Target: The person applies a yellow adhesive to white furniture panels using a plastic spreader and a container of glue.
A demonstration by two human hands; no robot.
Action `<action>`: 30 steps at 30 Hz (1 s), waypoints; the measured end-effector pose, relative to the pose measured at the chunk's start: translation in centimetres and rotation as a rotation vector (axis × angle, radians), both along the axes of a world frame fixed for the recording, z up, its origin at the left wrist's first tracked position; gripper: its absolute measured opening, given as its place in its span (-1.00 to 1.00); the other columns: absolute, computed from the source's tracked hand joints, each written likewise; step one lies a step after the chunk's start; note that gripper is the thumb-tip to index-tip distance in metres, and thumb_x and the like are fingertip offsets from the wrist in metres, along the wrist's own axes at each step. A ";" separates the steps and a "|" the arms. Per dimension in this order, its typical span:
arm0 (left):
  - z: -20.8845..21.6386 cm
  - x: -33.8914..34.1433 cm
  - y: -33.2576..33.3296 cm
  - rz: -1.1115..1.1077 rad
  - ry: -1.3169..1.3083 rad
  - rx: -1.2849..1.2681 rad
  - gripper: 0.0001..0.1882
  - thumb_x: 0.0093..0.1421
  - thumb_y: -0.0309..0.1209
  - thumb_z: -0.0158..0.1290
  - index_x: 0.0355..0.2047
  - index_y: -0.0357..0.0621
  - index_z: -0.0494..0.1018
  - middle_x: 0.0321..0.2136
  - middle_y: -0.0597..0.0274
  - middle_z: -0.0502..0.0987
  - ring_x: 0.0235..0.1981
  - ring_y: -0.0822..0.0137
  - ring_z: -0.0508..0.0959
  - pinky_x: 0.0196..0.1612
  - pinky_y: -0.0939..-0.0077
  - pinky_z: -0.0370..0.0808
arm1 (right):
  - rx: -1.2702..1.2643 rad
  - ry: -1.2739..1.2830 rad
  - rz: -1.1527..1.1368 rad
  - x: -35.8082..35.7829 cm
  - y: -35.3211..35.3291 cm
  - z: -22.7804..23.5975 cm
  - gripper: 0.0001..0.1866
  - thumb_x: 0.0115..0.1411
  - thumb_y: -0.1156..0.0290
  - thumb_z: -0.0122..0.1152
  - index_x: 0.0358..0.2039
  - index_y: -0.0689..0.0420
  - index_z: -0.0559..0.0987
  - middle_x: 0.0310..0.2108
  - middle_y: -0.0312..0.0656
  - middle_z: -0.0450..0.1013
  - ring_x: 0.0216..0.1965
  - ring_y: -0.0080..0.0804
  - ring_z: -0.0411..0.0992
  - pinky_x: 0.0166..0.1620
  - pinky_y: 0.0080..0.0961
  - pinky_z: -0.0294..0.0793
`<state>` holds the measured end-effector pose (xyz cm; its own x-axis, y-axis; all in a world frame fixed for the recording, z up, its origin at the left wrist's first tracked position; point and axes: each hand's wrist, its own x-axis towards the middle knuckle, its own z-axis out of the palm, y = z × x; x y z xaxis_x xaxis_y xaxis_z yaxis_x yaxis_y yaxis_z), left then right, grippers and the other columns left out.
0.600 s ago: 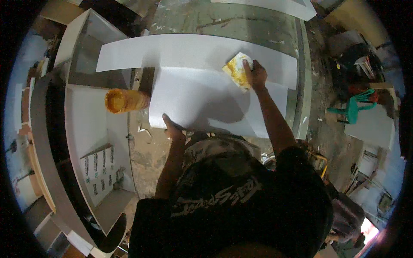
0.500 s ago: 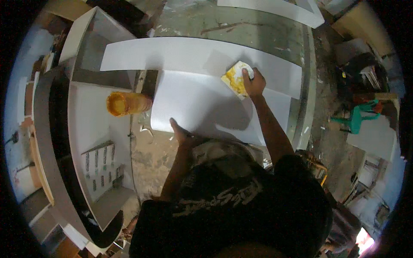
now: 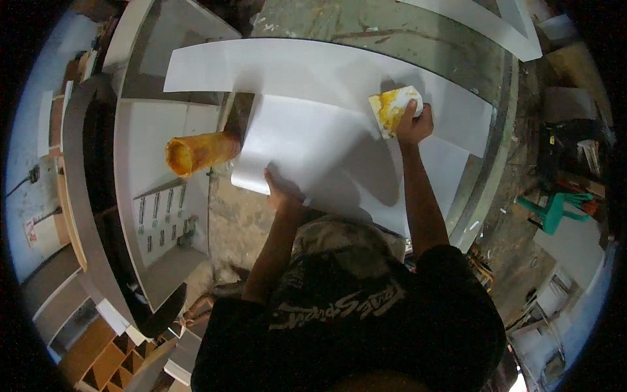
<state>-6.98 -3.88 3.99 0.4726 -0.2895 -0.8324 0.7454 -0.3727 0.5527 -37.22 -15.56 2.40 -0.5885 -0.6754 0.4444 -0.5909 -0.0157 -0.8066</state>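
- Left of the panel [image 3: 326, 150]: white cabinet [image 3: 150, 150] lying on its side, open shelves up; orange-stained cup [image 3: 196, 151] tipped on it, mouth turned away from the panel, its base just beside the panel's left edge.
- Left hand [image 3: 277, 189]: flat on the panel's near-left edge, fingers spread loose, pinning and grasping nothing; same spot as half a second ago, only shifted a little with the head.
- Panel: white sheet lying over a longer white board [image 3: 287, 68], both on the bench [image 3: 392, 32]; no visible slide between the frames.
- Right hand [image 3: 413, 121]: clenched on a yellow-smeared pad [image 3: 392, 110], pressed against the panel's far-right corner; slightly farther up and right than 0.6 s ago, so a spreading or wiping stroke looks under way, reaching the far edge.
- Meaning, as a judgement: middle of the panel looks covered by the stroke path; near-right part apparently still to do.
- In the way: cup close enough to the panel's left edge to be knocked; board's raised edge under the pad's path.
- Right of the panel: cluttered floor with a green plastic chair [image 3: 555, 209], well apart, no hindrance.
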 end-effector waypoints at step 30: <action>-12.5 9.3 4.2 -0.309 -0.030 -0.056 -0.18 0.19 0.28 -0.07 0.21 -0.11 0.27 -0.24 0.14 0.50 -0.28 0.29 0.50 -0.25 0.23 0.53 | 0.917 0.179 -0.514 -6.4 23.6 2.1 -0.23 0.06 -0.14 0.30 0.01 0.29 0.38 0.02 0.11 0.32 0.14 0.09 0.23 0.07 0.00 0.35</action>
